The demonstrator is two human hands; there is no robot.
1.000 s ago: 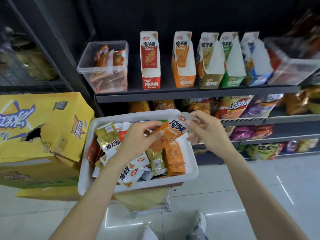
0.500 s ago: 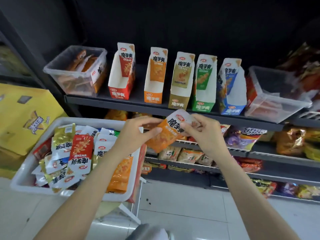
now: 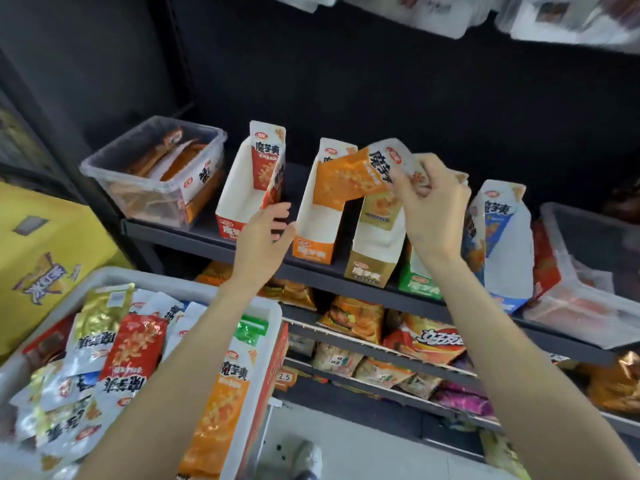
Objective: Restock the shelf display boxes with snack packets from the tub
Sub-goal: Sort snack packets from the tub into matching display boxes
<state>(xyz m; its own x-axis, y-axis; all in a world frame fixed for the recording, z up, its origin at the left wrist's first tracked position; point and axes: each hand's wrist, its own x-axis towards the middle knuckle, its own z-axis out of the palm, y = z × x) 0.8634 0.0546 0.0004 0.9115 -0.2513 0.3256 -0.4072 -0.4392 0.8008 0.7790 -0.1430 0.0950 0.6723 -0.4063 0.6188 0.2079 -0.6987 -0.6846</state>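
Note:
My right hand pinches an orange snack packet by its white end and holds it tilted over the orange display box on the shelf. My left hand is empty, fingers relaxed, in front of the shelf edge between the red display box and the orange one. Olive, green and blue display boxes stand to the right. The white tub at lower left holds several mixed snack packets.
A clear bin of packets sits at the shelf's left end, another clear bin at the right. A yellow carton stands left of the tub. Lower shelves hold snack bags. The floor shows below.
My left hand let go of the orange packet and dropped toward the shelf edge. My right hand carried the packet up to the orange box. The view swung right and upward.

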